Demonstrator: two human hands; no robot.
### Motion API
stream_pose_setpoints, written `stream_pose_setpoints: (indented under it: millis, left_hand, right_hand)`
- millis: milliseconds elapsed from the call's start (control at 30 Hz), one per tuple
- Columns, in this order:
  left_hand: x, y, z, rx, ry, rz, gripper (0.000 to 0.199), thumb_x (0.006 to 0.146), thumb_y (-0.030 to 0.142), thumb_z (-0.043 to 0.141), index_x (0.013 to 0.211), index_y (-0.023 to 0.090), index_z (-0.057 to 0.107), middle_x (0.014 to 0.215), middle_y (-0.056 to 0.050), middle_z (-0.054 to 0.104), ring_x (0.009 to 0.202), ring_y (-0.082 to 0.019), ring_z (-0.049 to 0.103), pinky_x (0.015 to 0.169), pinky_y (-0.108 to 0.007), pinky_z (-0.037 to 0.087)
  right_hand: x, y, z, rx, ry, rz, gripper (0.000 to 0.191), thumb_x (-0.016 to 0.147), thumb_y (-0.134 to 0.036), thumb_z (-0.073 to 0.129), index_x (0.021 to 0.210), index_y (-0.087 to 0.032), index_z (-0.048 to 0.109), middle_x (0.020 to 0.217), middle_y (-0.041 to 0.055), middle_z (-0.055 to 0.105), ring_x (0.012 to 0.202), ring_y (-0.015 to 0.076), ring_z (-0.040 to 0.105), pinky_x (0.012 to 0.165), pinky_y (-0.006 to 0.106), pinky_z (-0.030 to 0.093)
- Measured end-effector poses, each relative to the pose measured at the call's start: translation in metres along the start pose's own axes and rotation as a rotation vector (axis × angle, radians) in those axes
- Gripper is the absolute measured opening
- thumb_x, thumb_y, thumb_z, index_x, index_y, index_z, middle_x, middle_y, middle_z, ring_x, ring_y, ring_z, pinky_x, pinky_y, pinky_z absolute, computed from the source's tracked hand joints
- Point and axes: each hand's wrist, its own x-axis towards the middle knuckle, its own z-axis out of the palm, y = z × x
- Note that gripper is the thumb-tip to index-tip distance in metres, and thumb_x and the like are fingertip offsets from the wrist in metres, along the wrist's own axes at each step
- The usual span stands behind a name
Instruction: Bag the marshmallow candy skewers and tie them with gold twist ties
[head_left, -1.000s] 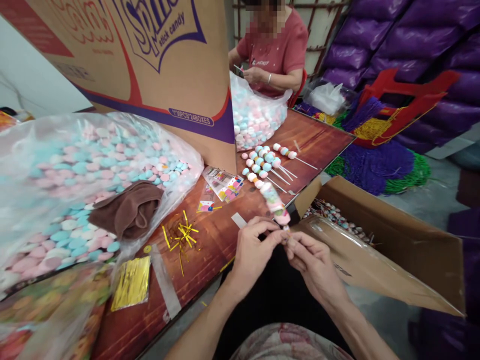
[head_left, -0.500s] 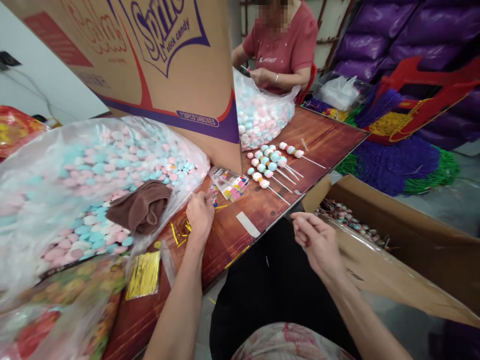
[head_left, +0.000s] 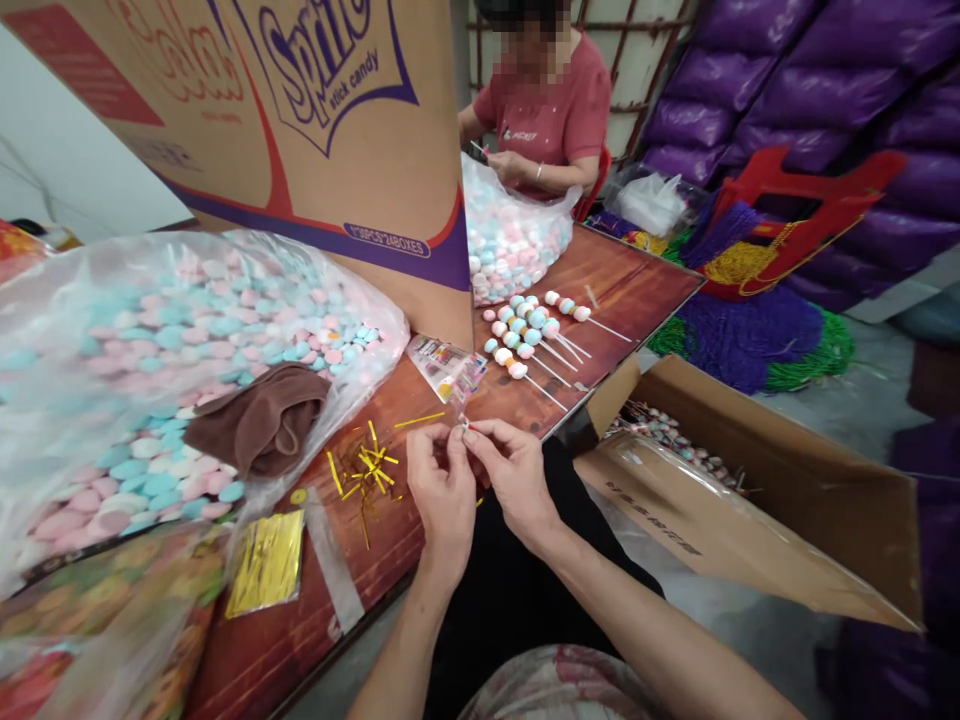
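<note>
My left hand (head_left: 444,485) and my right hand (head_left: 516,475) meet fingertip to fingertip over the table's front edge. Both are pinched on the top of a small clear printed bag (head_left: 466,380), whose lower part extends away from me over the table. More printed bags (head_left: 435,362) lie just behind it. Marshmallow skewers (head_left: 529,325) rest in a slanting group beyond my hands, their white sticks pointing right. Loose gold twist ties (head_left: 369,465) are scattered left of my left hand, and a packet of gold ties (head_left: 266,562) lies nearer me.
A large bag of marshmallows (head_left: 157,340) with a brown cloth (head_left: 259,418) fills the left. A tall carton (head_left: 322,200) stands behind. An open carton (head_left: 810,480) is at right. Across the table (head_left: 637,270), a person (head_left: 551,110) handles a stick.
My right hand has moved left from beside the open carton to meet my left hand. My left hand has shifted right, away from the gold ties, and the view has turned slightly.
</note>
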Motion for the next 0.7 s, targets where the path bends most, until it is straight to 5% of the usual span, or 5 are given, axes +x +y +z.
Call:
stream_pose_setpoints:
  millis: [100,233,300,500,700]
  left_hand:
    - [-0.004,0.004,0.000,-0.249,0.037,-0.186,0.020,0.080,0.035,0.073,0.083,0.019,0.061,0.080,0.002,0.057,0.072,-0.010,0.053,0.068,-0.019,0.043]
    - [0.000,0.006,-0.003,-0.730,-0.297,-0.810,0.038,0.080,0.049,0.070,0.096,0.014,0.066,0.081,-0.003,0.062,0.066,-0.010,0.055,0.057,-0.020,0.045]
    - [0.004,0.006,-0.004,-0.890,-0.351,-0.980,0.034,0.083,0.042,0.069,0.101,0.013,0.067,0.087,-0.005,0.066,0.069,-0.011,0.059,0.058,-0.021,0.048]
    - [0.012,0.005,0.001,-0.885,-0.214,-0.854,0.020,0.072,0.018,0.080,0.088,0.017,0.068,0.082,0.000,0.066,0.067,-0.008,0.059,0.060,-0.018,0.048]
    - [0.005,0.011,0.008,-0.586,-0.017,-0.467,0.031,0.065,0.035,0.085,0.068,0.014,0.062,0.067,0.004,0.057,0.059,-0.005,0.048,0.054,-0.016,0.039]
  right_hand:
    - [0.002,-0.002,-0.002,-0.032,0.011,-0.045,0.021,0.083,-0.038,0.066,0.080,-0.018,0.067,0.064,-0.0018,0.058,0.050,0.0089,0.044,0.045,0.021,0.036]
    - [0.007,-0.013,-0.013,-0.058,-0.048,-0.055,0.019,0.082,-0.036,0.066,0.076,-0.018,0.062,0.064,-0.0028,0.056,0.052,0.0094,0.047,0.049,0.022,0.039]
    - [0.009,-0.021,-0.019,-0.098,-0.093,-0.079,0.020,0.082,-0.035,0.066,0.072,-0.018,0.059,0.064,-0.0025,0.056,0.056,0.0103,0.049,0.052,0.022,0.041]
    - [0.011,-0.027,-0.035,-0.276,-0.165,-0.168,0.032,0.090,-0.037,0.056,0.065,-0.019,0.048,0.060,-0.0045,0.044,0.056,0.0095,0.039,0.054,0.023,0.033]
    - [0.017,-0.010,-0.040,-0.352,-0.088,-0.204,0.046,0.094,-0.047,0.050,0.061,-0.020,0.034,0.060,-0.0048,0.031,0.056,0.0096,0.029,0.052,0.025,0.024]
